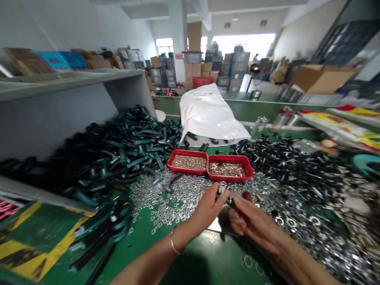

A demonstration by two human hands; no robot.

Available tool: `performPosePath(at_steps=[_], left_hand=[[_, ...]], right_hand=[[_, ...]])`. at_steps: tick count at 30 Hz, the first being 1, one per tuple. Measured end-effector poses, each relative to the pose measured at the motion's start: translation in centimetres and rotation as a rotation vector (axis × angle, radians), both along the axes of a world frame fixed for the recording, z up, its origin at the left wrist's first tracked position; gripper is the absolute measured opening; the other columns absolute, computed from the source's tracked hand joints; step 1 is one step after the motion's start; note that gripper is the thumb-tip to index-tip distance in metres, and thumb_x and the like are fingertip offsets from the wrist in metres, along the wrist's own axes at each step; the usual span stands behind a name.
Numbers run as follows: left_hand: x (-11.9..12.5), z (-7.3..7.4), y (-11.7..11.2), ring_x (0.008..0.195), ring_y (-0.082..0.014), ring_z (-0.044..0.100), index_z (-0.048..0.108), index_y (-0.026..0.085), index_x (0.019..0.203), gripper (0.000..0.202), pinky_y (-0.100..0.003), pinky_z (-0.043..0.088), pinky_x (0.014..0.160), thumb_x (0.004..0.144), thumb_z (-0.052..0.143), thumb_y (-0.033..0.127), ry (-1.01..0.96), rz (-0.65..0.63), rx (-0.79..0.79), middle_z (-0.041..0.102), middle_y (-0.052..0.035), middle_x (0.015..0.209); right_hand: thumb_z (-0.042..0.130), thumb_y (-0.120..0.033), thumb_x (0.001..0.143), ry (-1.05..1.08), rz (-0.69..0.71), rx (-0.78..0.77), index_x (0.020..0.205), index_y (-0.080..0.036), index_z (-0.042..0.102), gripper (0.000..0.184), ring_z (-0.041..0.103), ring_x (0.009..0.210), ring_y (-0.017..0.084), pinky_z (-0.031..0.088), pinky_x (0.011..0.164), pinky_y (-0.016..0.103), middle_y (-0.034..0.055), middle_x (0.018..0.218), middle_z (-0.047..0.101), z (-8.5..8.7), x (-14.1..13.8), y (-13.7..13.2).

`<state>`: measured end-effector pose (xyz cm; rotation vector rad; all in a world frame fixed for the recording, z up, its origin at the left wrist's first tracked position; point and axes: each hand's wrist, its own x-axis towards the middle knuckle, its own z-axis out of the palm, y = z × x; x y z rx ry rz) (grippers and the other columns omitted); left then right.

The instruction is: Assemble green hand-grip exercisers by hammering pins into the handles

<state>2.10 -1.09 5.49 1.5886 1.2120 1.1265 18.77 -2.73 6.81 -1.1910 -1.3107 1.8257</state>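
Up close, the left hand (209, 206), a thin silver bangle (173, 243) on its wrist, pinches a small metal cylinder (221, 189) between thumb and fingers, holding it upright just above a flat grey metal plate (212, 225). The right hand (252, 221) sits just beside it with its fingers (239, 215) curled and clenched around a dark piece (230, 201) that meets the cylinder; the fingers hide most of that piece, so its exact shape is hard to tell. Both forearms rest over the green workbench (204, 265), where loose steel washers (160, 206) spread around the plate and away to the right. To the left, a heap of long dark-green and black metal parts (118, 158) slumps against a grey shelf (59, 89). Just past the hands, two red trays (187, 164) sit side by side, both filled with tiny metal pieces, and a pile of black bolts (282, 168) lies to their right. Farther on are a white plastic sack (208, 114), a glass jar (259, 127) and printed bags (341, 126). Beyond the bench, crates (233, 69) and cardboard boxes (192, 71) stand stacked across the room.
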Motion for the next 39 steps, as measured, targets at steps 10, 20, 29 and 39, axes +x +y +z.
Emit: performPosePath(at_steps=[10, 20, 29, 39], left_hand=[[-0.4, -0.3, -0.4, 0.087, -0.0185, 0.056, 0.057, 0.020, 0.098, 0.025, -0.030, 0.041, 0.082, 0.098, 0.044, 0.041, 0.064, -0.145, 0.101, 0.063, -0.0049, 0.095], [-0.6, -2.4, -0.6, 0.077, -0.0155, 0.054, 0.055, 0.018, 0.088, 0.030, -0.028, 0.041, 0.074, 0.097, 0.046, 0.046, -0.036, -0.099, -0.184, 0.058, 0.0005, 0.080], [-0.1, -2.2, -0.3, 0.074, -0.0157, 0.051, 0.054, 0.019, 0.086, 0.028, -0.028, 0.041, 0.072, 0.095, 0.048, 0.045, 0.076, -0.059, -0.139, 0.055, 0.0004, 0.078], [0.4, -2.5, -1.0, 0.073, -0.0149, 0.057, 0.057, 0.018, 0.095, 0.032, -0.026, 0.047, 0.065, 0.091, 0.053, 0.049, -0.327, -0.055, -0.493, 0.059, -0.0019, 0.087]], right_hand=[[0.021, -0.070, 0.096, 0.077, 0.214, -0.110, 0.072, -0.023, 0.048, 0.059, 0.028, 0.031, 0.008, 0.030, 0.035, 0.021, -0.0089, 0.041, 0.037, -0.3, 0.7, -1.1], [0.042, -0.043, 0.100, -1.040, 0.146, 1.040, 0.091, -0.017, 0.057, 0.031, 0.063, 0.084, 0.028, 0.050, 0.072, 0.041, 0.0117, 0.088, 0.064, -2.3, 0.8, -1.1], [0.042, -0.037, 0.101, -0.984, 0.206, 0.915, 0.094, -0.019, 0.052, 0.022, 0.064, 0.079, 0.025, 0.051, 0.069, 0.038, 0.0086, 0.086, 0.063, -2.3, 0.8, -1.2], [0.042, -0.039, 0.100, -0.817, 0.193, 1.011, 0.093, -0.018, 0.057, 0.027, 0.058, 0.088, 0.028, 0.048, 0.078, 0.044, 0.0115, 0.090, 0.062, -2.6, 1.5, -0.4]])
